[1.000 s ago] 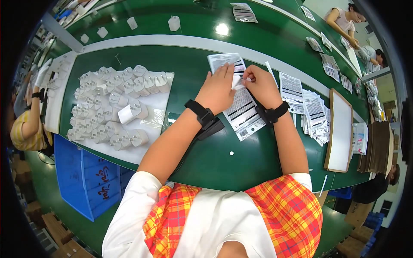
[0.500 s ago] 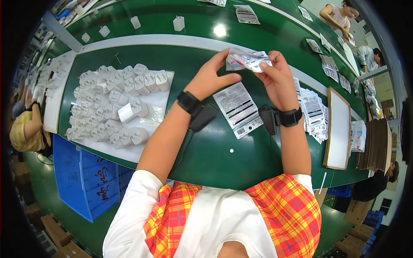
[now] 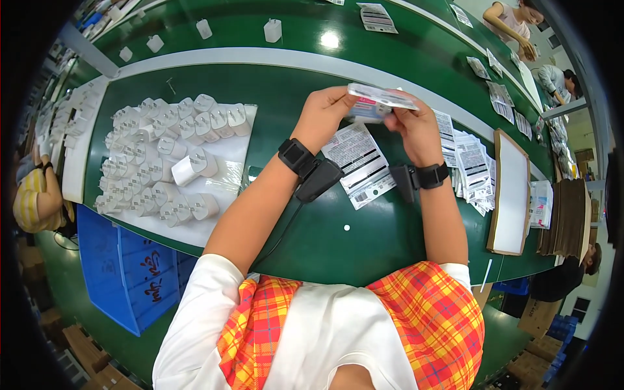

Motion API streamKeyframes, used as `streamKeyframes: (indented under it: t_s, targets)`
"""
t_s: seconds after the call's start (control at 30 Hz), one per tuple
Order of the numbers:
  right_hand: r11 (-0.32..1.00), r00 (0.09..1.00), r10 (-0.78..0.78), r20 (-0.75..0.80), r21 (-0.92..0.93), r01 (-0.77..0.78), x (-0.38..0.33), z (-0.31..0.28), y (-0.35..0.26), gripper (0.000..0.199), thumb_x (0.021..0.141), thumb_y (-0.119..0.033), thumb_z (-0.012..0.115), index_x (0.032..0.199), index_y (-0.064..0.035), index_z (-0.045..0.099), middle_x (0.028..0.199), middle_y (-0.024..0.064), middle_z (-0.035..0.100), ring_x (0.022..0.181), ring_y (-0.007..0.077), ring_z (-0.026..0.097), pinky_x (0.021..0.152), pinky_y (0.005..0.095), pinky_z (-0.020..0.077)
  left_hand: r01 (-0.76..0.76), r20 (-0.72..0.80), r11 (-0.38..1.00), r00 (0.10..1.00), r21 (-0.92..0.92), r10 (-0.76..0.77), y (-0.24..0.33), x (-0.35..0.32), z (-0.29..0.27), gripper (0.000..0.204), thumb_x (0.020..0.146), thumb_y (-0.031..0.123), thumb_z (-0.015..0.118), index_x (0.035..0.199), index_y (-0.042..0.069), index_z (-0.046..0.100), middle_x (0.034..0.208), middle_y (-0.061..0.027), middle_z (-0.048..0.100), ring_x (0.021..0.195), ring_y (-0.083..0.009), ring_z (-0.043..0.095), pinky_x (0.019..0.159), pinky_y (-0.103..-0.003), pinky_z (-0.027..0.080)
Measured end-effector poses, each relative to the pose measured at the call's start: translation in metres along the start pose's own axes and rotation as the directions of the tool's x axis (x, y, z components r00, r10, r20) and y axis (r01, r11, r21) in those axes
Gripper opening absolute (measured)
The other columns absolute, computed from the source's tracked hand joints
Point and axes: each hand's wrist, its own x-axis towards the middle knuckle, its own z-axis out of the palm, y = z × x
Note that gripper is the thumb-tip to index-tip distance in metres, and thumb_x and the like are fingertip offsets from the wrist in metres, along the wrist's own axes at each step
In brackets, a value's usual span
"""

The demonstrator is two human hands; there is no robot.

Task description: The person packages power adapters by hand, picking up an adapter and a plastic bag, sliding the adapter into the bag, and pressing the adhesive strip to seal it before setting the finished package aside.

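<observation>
- Left hand [image 3: 323, 116]: pinching one end of a printed packet [image 3: 378, 95] — held up over the green table [image 3: 367, 244].
- Right hand [image 3: 417, 133]: grasping the packet's other end.
- Second packet [image 3: 359, 166]: flat on the table, printed side up.

There are one bare left hand [image 3: 322, 118] and one bare right hand [image 3: 419, 134]; two black wrist straps [image 3: 297, 156], one per arm; two boxy black devices [image 3: 320, 180], one beside each strap; one flat silvery-and-white printed packet [image 3: 383, 95] between the hands; one white-and-black printed sheet-like packet [image 3: 357, 162] below; a fanned pile of similar packets [image 3: 473, 168], too overlapped to count; over twenty white blocky plastic chargers [image 3: 205, 162], crowded together; four more chargers [image 3: 273, 30] spaced farther off; one small round white disc [image 3: 346, 227]; one shallow brown-edged white tray [image 3: 510, 201].
</observation>
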Motion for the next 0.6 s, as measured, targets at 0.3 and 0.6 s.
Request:
streamKeyframes:
  t_s: [0.3,0.6]
  targets:
    - [-0.021,0.680,-0.240,0.693,-0.704,0.710,-0.034,-0.026,-0.013,0.023,0.085,-0.005,0.061,0.106,-0.0032,0.071,0.109,0.0139,0.069,0.085,0.0293,0.066,0.076,0.0357,0.0514,-0.381,0.429,0.540,0.902,0.751,0.041,0.007,-0.023,-0.003,0.027,0.082,0.014,0.068,0.107,0.020,0.072,0.102,0.0054,0.064,0.103,-0.0223,0.051,0.096,-0.039,0.032]
    - [0.283,0.892,-0.036,0.450,-0.852,0.441,-0.044,0.029,0.002,0.016,0.078,0.000,0.061,0.092,-0.0023,0.069,0.091,0.0169,0.064,0.087,0.0362,0.060,0.080,0.0427,0.0487,-0.384,0.398,0.498,0.914,0.778,0.083,0.007,-0.032,0.003,0.031,0.080,0.014,0.070,0.110,0.022,0.070,0.111,0.0045,0.059,0.110,-0.0240,0.047,0.099,-0.041,0.030]
